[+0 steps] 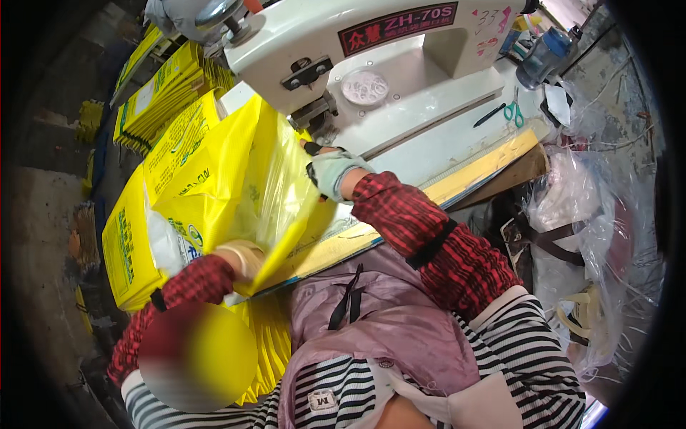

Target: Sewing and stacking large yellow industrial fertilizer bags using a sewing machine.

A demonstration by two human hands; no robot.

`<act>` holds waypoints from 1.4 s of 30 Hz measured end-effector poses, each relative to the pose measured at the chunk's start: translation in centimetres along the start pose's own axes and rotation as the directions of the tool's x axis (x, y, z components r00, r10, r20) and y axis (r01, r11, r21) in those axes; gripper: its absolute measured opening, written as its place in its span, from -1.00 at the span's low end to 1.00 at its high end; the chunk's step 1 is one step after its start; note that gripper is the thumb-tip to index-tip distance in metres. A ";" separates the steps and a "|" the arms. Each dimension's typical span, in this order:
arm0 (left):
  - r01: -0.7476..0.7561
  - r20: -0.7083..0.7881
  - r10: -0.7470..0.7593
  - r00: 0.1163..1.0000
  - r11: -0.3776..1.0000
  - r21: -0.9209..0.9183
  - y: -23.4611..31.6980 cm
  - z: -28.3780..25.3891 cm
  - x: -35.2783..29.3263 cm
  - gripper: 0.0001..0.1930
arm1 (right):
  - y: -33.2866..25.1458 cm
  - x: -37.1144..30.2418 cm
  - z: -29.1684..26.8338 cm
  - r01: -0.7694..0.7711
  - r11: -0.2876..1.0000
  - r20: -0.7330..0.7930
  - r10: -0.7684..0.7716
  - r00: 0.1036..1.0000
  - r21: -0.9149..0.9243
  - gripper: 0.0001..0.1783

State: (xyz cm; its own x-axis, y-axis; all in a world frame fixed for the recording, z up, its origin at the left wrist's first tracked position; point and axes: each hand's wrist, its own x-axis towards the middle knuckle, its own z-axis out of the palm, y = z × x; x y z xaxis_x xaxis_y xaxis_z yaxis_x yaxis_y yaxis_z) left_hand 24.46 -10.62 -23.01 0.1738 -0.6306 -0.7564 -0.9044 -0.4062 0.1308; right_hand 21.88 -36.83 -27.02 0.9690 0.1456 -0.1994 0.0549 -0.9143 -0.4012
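Note:
A yellow printed woven bag (pixel 214 168) stands raised in front of me, its edge close to the sewing machine's needle area. My right hand (pixel 334 173), in a pale glove with dark fingertips, is closed on the bag's right edge beside the machine bed. Lower down, my left hand (pixel 244 257) reaches in at the bag's near side; a yellow fold covers its fingers. The white sewing machine (pixel 407 61) spans the top of the view, with its metal presser parts (pixel 312 111) just beyond the bag.
Stacks of folded yellow bags (pixel 161 100) lie at the far left, and more yellow bags (pixel 266 343) hang by my lap. On the worktable are teal-handled scissors (pixel 513 113), a black pen (pixel 489 116) and a blue bottle (pixel 547 57). Clear plastic (pixel 579 193) heaps at right.

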 end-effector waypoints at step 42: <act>0.086 -0.170 -0.057 0.984 0.981 0.172 8.0 -10.9 -2.8 -0.73 | 1.3 -2.1 6.3 0.046 0.962 -0.129 -0.011 0.992 0.270 -0.38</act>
State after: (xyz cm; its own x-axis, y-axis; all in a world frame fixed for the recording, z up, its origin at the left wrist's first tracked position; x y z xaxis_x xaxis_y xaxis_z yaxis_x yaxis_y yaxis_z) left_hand 20.97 -19.37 -12.84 0.2885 -0.7101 -0.6423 -0.9395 -0.3393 -0.0469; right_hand 18.38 -35.94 -32.73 0.9913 0.1060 -0.0781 0.0322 -0.7706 -0.6365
